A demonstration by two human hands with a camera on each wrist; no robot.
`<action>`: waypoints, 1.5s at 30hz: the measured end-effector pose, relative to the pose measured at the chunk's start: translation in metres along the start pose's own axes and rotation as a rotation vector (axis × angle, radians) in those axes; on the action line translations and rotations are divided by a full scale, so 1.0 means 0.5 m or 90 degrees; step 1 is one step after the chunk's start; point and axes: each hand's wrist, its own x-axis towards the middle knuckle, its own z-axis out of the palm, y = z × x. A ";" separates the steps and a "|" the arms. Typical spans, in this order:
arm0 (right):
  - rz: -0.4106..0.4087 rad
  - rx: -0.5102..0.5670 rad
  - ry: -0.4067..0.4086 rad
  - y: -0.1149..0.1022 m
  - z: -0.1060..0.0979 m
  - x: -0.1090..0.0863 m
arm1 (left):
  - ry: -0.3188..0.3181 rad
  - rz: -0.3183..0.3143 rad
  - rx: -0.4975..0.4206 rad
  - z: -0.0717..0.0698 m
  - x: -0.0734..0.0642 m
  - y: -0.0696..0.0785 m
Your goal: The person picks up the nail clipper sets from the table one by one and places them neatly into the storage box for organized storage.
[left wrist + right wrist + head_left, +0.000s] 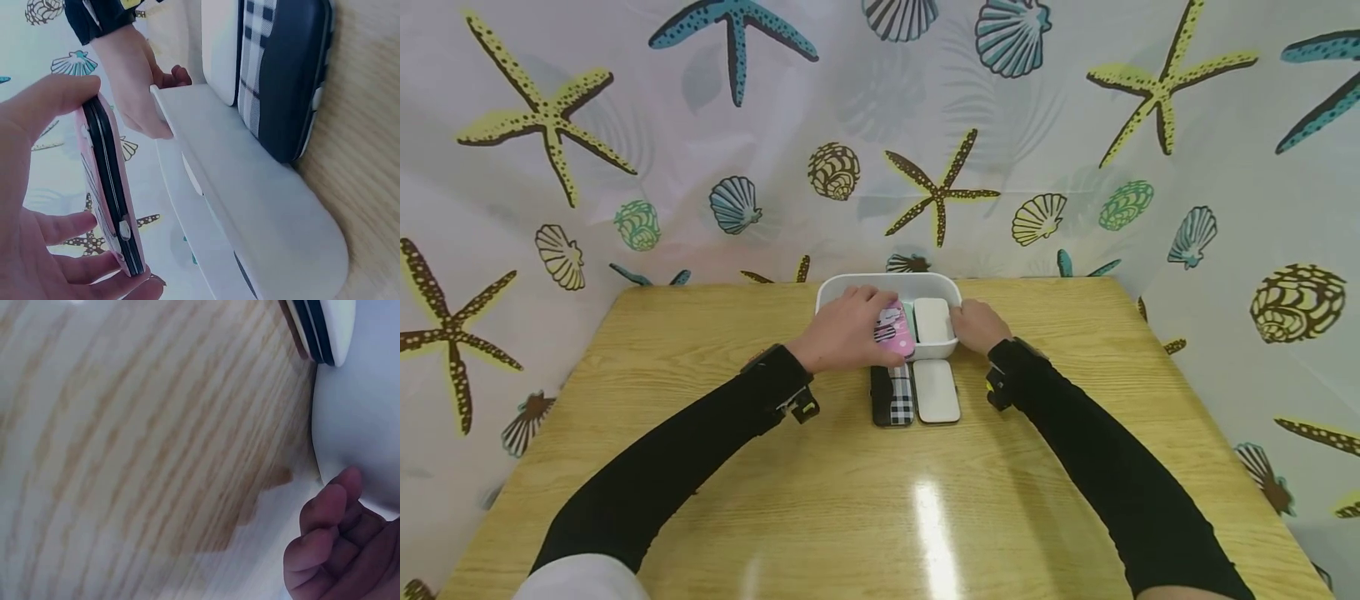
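My left hand (847,332) holds a small pink hard case (897,335) with a cartoon print over the white plastic bin (889,278). In the left wrist view, the thumb lies on one end of the pink case (112,187) and fingers at the other; its dark seam and small clasp show. At the bin's right end, my right hand (981,327) grips the rim with curled fingers. Inside the bin stand a white case (933,320) and a partly hidden pale green item (909,315). My left hand covers the bin's left part.
Against the bin's front, a black case with a checkered band (901,398) and another white case (937,392) lie side by side on the wooden table (760,500). A shell-and-starfish printed cloth (685,167) hangs behind and beside the table.
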 end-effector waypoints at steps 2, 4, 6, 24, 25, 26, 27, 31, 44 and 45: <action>0.000 -0.002 -0.001 0.001 0.001 0.002 | -0.004 -0.012 -0.010 0.000 0.022 0.001; 0.000 -0.003 -0.003 0.002 0.000 0.003 | -0.012 -0.022 -0.012 -0.001 0.043 0.003; 0.001 0.000 -0.004 0.003 0.000 0.004 | -0.022 -0.031 -0.011 -0.002 0.063 0.006; -0.032 -0.013 0.019 0.003 0.005 0.000 | -0.130 -0.073 0.034 0.044 0.184 0.037; -0.030 -0.016 0.020 0.004 0.006 0.001 | -0.132 -0.073 0.028 0.047 0.188 0.038; -0.028 -0.016 0.021 0.005 0.006 0.001 | -0.134 -0.073 0.025 0.050 0.192 0.039; -0.025 -0.017 0.021 0.006 0.006 0.002 | -0.136 -0.072 0.020 0.053 0.196 0.040; -0.021 -0.017 0.026 0.006 0.005 0.003 | -0.142 -0.067 0.016 0.065 0.207 0.045; -0.032 -0.011 0.051 0.005 0.005 -0.006 | -0.159 -0.026 0.023 0.084 0.227 0.059; -0.033 -0.011 0.051 0.006 0.005 -0.007 | -0.159 -0.023 0.024 0.086 0.229 0.059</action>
